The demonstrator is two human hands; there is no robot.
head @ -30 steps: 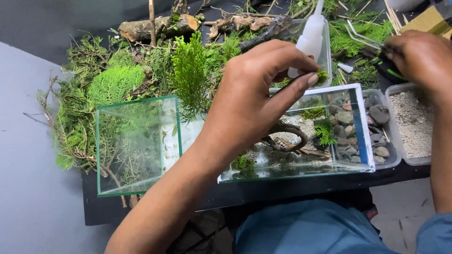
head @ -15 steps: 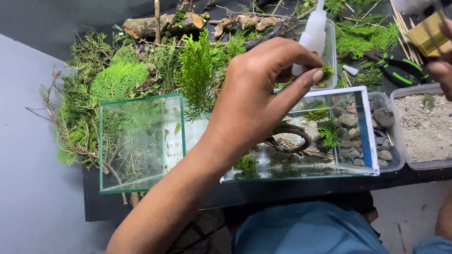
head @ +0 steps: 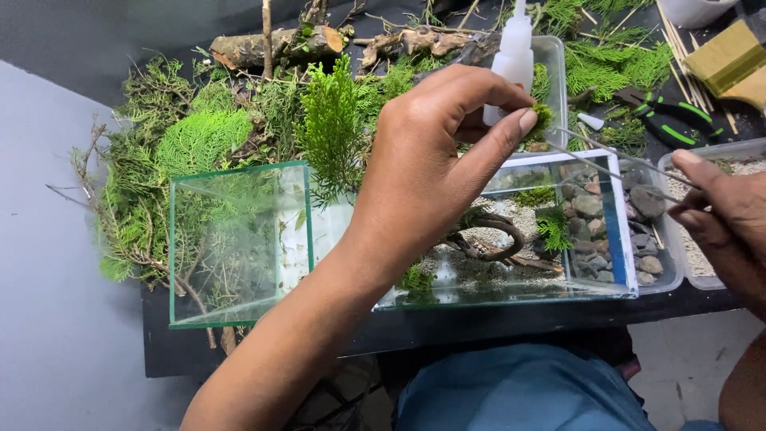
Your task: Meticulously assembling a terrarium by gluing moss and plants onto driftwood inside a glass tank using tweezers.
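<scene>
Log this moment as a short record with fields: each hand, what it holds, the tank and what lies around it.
left hand: raised over the tank, pinching a small moss clump between thumb and fingertips
right hand: holds long metal tweezers, tips pointing toward the moss clump
glass tank: lies on its side on the black table; holds curved driftwood, pebbles, small green plants
behind: white squeeze bottle, green fern cuttings, bark pieces
right: green-handled pliers, tray of stones

A hobby worktable for planted-tank building: glass tank, cut greenery, driftwood, glue bottle.
</scene>
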